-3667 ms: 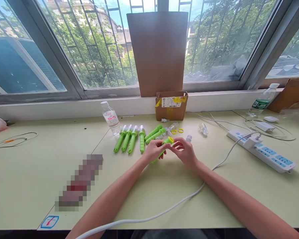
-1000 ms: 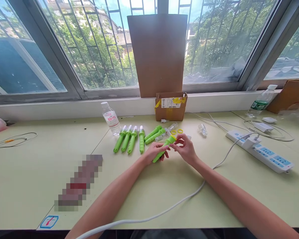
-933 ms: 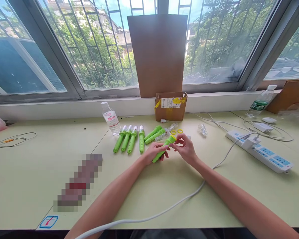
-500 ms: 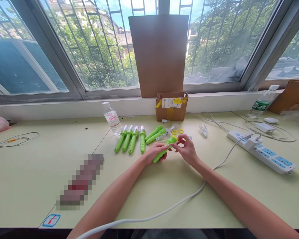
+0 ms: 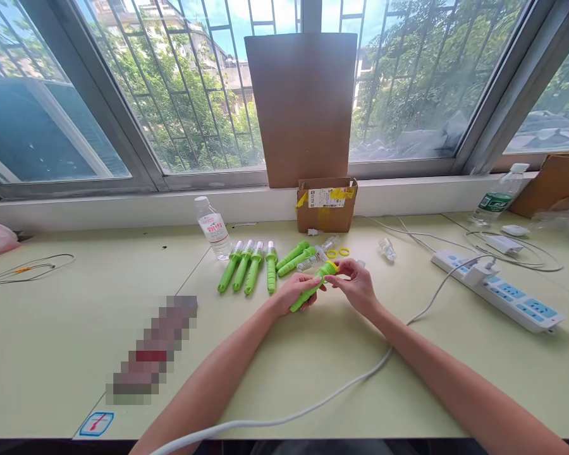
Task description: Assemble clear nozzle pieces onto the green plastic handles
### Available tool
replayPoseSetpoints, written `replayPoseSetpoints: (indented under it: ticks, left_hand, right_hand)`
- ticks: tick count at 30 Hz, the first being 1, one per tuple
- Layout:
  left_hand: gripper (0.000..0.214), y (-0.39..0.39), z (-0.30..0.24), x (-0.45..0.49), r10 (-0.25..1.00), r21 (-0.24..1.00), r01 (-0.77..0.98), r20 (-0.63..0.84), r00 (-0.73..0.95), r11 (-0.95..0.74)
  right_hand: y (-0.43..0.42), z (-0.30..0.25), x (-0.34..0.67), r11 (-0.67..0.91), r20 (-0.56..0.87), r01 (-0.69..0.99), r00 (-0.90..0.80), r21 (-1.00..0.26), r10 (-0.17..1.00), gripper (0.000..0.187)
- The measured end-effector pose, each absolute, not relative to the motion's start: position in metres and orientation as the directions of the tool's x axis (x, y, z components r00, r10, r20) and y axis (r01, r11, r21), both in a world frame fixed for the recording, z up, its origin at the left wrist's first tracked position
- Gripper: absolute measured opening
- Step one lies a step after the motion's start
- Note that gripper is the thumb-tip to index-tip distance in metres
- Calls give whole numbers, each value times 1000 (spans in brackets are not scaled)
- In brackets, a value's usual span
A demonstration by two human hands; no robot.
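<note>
My left hand is wrapped round a green ribbed plastic tube, held at a slant with its wide end up and to the right. My right hand pinches a yellow ring at that wide end; its fingertips partly cover the ring. Just beyond the hands lie two loose yellow rings, clear plastic parts and two green tubes without clear tops. Left of these, several green tubes with clear tops lie in a row.
A water bottle and a small cardboard box stand at the back. Another clear part lies to the right, near a power strip. A white cable crosses the table in front of me, over my left forearm.
My right fingers have closed in slightly over the yellow ring at the tube's wide end. The left hand keeps its hold, and the other things have stayed put.
</note>
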State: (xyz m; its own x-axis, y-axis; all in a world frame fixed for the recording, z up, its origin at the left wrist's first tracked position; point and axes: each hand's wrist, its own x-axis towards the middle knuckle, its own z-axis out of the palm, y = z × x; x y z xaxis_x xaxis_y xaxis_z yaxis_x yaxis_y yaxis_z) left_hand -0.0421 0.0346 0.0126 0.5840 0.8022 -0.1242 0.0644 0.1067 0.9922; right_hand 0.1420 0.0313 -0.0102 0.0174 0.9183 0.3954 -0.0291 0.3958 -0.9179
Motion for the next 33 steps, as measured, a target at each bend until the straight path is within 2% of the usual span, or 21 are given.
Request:
replayPoseSetpoints:
  ticks: [9,14,24,29,33]
  left_hand:
    - [44,31,10,-37,867,991,124,-99,488,44]
    - [41,31,9,-35,895,997,61,-68,441,46]
    - [38,34,7,-39,863,988,-63,-92,497,142]
    - [36,36,6,-40,836,981,-72,-116,536,182]
    - [37,35,8,-41,839,985,-52,-112,532,165]
  right_hand:
    - [31,-12,141,397,397,3,41,-918,917,54]
    - [31,-13,142,376,377,12,42,-926,925,56]
    - [26,-6,139,407,407,33,-8,-913,914,50]
    - [25,-5,138,400,399,-4,-70,-916,914,47]
    - [26,-7,138,384,387,-53,-44,-922,921,49]
